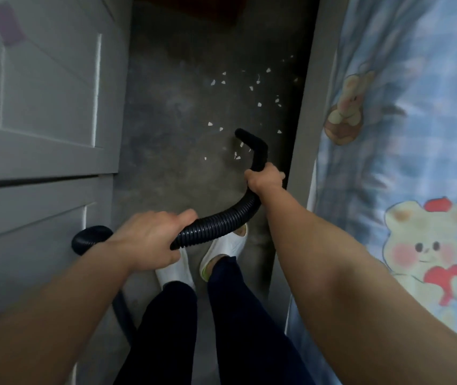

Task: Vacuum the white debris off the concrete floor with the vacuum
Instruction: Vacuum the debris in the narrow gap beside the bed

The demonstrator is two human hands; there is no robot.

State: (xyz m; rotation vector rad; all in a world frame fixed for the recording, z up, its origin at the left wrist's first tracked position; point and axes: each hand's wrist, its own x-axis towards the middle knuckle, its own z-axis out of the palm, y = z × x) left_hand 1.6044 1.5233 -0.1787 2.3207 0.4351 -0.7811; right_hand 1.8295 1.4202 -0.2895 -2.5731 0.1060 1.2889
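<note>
your right grip [264, 180] is near the middle of the frame, a bit to the right. its fingers curl round the black vacuum hose [221, 220], just below the bent nozzle [252, 141]. your left grip [149, 237] is lower and to the left, and its fingers wrap round the same hose further back. the hose bends between the two, then loops past your left wrist at the lower left. the nozzle tip hangs over the concrete floor [166, 151]. the white debris [259, 104] lies in small bits on the floor, some just beside the nozzle, more toward the top middle. grey drawers [41, 93] fill the left side. a blue bed sheet [416, 120] with bears fills the right. your white slippers [230, 243] stand under the hose.
</note>
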